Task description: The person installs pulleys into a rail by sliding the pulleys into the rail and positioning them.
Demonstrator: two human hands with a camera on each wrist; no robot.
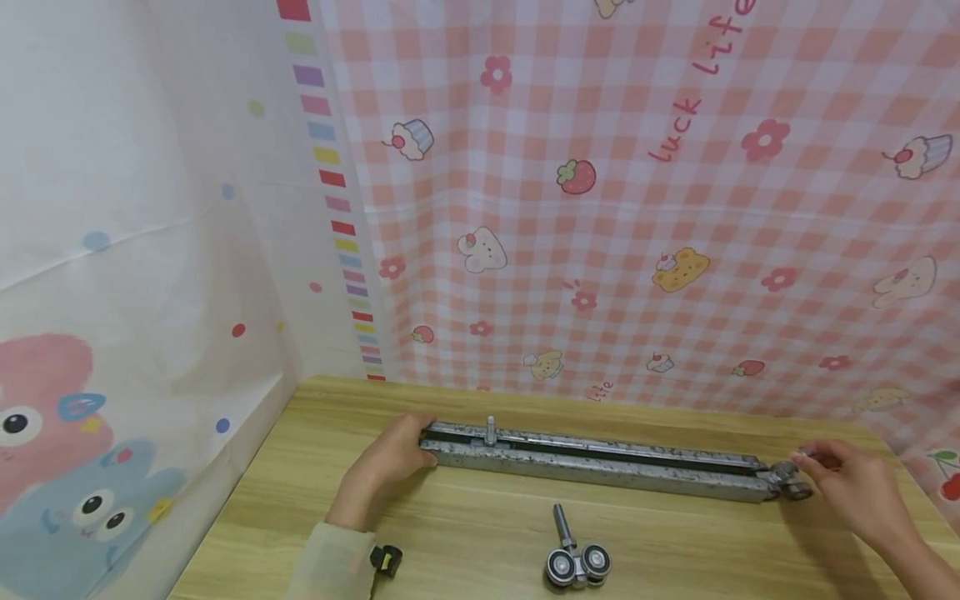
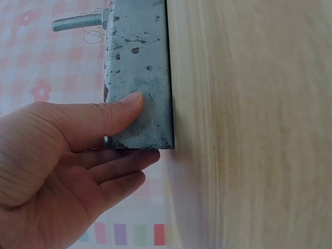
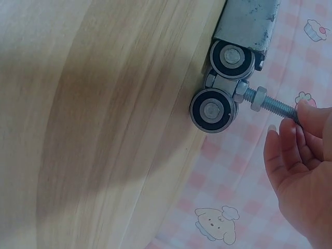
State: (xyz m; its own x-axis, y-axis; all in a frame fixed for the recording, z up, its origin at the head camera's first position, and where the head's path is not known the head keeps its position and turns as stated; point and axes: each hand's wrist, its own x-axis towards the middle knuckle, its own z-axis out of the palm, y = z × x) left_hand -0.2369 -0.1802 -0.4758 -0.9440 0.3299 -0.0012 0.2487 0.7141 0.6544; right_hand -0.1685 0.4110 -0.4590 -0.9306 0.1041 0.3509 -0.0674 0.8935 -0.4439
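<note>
A long grey metal track [image 1: 600, 467] with a slot along its top lies across the wooden table. My left hand [image 1: 401, 450] grips its left end, the thumb [image 2: 122, 111] on the front face and the fingers at the end and behind. Inside the slot near that end is a roller trolley, mostly hidden, its threaded bolt [image 1: 491, 430] standing up. At the right end, my right hand [image 1: 851, 479] pinches the bolt [image 3: 277, 106] of another roller trolley [image 3: 212, 109]. One pair of its wheels is at the track's mouth; the other stays outside.
A third roller trolley [image 1: 576, 565] lies on the table [image 1: 465, 533] in front of the track, its bolt pointing away from me. Behind the table hangs a pink checked cloth [image 1: 600, 208]; a white printed cloth [image 1: 150, 250] hangs at the left.
</note>
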